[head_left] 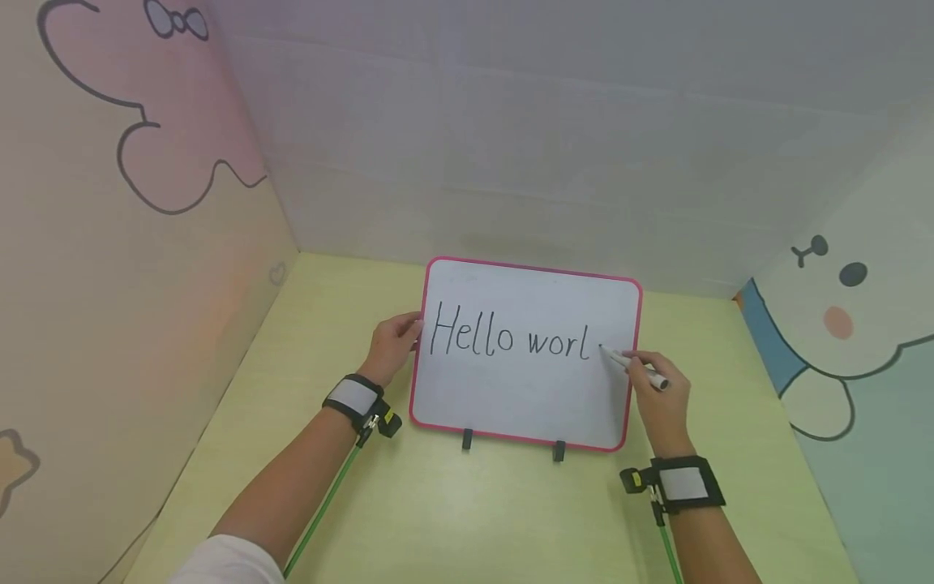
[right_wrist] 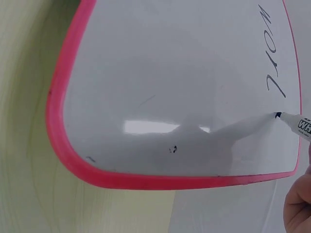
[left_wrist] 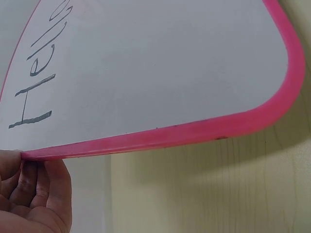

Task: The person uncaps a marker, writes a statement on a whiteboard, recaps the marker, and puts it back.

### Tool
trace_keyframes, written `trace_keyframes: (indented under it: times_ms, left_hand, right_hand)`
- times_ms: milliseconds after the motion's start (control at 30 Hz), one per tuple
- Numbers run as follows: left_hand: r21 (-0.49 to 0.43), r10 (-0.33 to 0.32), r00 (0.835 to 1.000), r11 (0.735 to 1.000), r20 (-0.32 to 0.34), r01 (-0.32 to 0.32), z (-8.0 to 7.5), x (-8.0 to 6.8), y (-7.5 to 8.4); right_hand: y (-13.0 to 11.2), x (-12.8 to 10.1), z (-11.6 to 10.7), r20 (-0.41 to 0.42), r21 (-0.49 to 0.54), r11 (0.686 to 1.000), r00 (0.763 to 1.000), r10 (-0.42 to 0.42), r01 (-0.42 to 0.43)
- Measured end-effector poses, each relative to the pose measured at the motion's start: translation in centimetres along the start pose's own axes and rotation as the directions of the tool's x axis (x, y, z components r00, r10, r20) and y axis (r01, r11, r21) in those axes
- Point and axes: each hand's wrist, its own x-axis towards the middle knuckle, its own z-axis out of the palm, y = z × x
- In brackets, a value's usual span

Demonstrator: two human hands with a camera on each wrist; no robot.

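Note:
A whiteboard [head_left: 511, 389] with a pink frame leans upright on the table, bearing "Hello worl" in dark handwriting [head_left: 511, 337]. At its left edge my left hand [head_left: 392, 345] grips the frame, thumb in front and fingers behind, as the left wrist view also shows. My right hand [head_left: 662, 397] holds a white whiteboard marker [head_left: 635, 367] beside the board's right edge. In the right wrist view the dark tip of the marker [right_wrist: 291, 121] is at the board surface, just past the letter "l"; only part of the right hand [right_wrist: 299, 201] shows there.
Two small black feet [head_left: 467, 439] stick out under the board's lower edge. The pale yellow table [head_left: 467, 519] meets a whitish back wall [head_left: 547, 178] and side panels with cartoon drawings. Each wrist wears a strapped camera with a green cable [head_left: 324, 507].

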Motion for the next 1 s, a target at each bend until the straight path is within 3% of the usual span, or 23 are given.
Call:
trace_keyframes:
  times_ms: [433,1000]
  left_hand:
    - [0.003,-0.028,1.0,1.0,-0.004,0.028,0.05,-0.05,0.25]
    - [0.008,-0.024,1.0,1.0,-0.008,0.024,0.02,-0.25,0.66]
  right_hand:
    - [-0.24,-0.28,0.07,0.019,0.044,0.997,0.998,-0.06,0.059]
    - [-0.13,-0.41,-0.02,0.044,0.051,0.999,0.999,0.008,-0.01]
